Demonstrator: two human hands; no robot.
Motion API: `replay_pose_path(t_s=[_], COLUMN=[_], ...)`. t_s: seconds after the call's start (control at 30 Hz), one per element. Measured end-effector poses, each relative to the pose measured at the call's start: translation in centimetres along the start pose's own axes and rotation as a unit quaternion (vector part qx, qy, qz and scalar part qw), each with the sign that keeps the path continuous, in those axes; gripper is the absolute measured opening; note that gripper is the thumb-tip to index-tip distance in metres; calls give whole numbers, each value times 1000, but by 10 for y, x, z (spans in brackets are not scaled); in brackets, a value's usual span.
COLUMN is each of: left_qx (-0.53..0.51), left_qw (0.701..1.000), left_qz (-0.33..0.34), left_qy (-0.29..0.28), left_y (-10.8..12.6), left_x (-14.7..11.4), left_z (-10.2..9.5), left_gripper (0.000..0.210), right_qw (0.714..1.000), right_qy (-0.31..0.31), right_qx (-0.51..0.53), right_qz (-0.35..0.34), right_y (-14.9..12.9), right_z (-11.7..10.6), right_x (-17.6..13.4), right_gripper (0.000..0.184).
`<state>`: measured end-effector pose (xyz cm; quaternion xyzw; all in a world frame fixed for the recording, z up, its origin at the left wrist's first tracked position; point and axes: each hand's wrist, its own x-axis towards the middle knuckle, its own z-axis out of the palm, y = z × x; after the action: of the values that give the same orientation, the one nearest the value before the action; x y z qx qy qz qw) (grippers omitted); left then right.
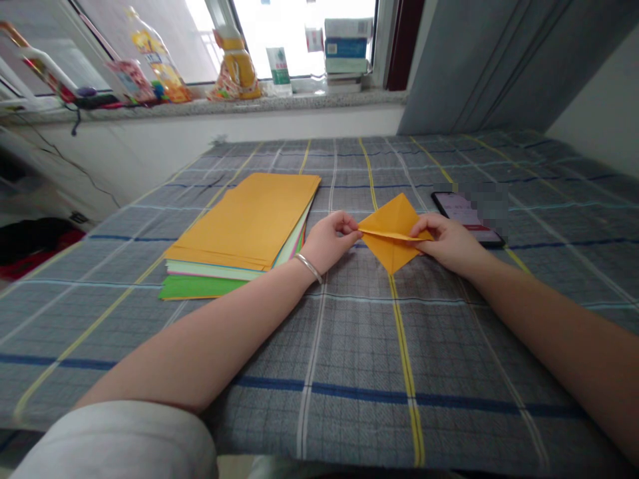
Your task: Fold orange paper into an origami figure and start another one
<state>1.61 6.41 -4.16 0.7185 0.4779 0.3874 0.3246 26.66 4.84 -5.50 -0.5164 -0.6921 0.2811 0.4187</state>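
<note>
A square of orange paper (393,256), turned so one corner points toward me, is held just over the cloth between my two hands. A raised crease runs across its middle from side to side. My left hand (333,238), with a silver bangle at the wrist, pinches its left corner between thumb and fingers. On the other side, my right hand (446,243) pinches the right corner, fingers partly over the paper. Left of my left hand lies a stack of coloured paper (244,223), orange on top, with white and green sheets below.
A phone (466,218) with a lit screen lies beyond my right hand. Grey plaid cloth (359,339) covers the table. On the windowsill (299,101) stand a tilted-looking bottle (154,56), a yellow jug (239,66) and stacked boxes (345,50).
</note>
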Motion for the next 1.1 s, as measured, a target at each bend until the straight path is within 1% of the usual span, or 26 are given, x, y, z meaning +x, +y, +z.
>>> replay_pose_path(t_s=[0.1, 0.23, 0.4, 0.57, 0.63, 0.73, 0.87, 0.97, 1.03, 1.1], left_qx=[27, 4, -41, -34, -35, -41, -52, -39, -26, -31], left_qw=[999, 999, 998, 999, 999, 997, 993, 989, 988, 989], left_qz=[-22, -39, -30, -18, -27, -60, -109, -139, -142, -123], left_qy=[-16, -24, -30, -11, -5, -10, -16, -29, -46, -71], left_y=[4, 5, 0, 0, 1, 3, 6, 5, 1, -3], left_x=[-1, -1, 1, 2, 2, 2, 2, 3, 5, 8], left_z=[-3, -4, -2, -3, -4, -5, -7, -7, -8, -9], left_gripper=[7, 6, 4, 4, 6, 9, 8, 7, 8, 8], right_qw=[999, 999, 1000, 998, 997, 997, 998, 999, 999, 999], right_qy=[-3, -8, -6, -5, -3, 4, 11, 10, 11, 16], right_qx=[-42, -33, 0, 45, 58, 70, 61, 46, 38, 33], right_qz=[-22, -20, -8, 37, 40, 33, 26, 15, 10, 10], right_y=[-1, -4, -9, -10, -9, -6, -6, -7, -7, -7], right_z=[-1, -1, -1, -1, -1, 0, 1, 2, 2, 1], right_x=[-1, -2, -4, -4, -4, -2, -3, -4, -4, -4], right_gripper=[8, 6, 11, 23, 29, 36, 35, 31, 29, 28])
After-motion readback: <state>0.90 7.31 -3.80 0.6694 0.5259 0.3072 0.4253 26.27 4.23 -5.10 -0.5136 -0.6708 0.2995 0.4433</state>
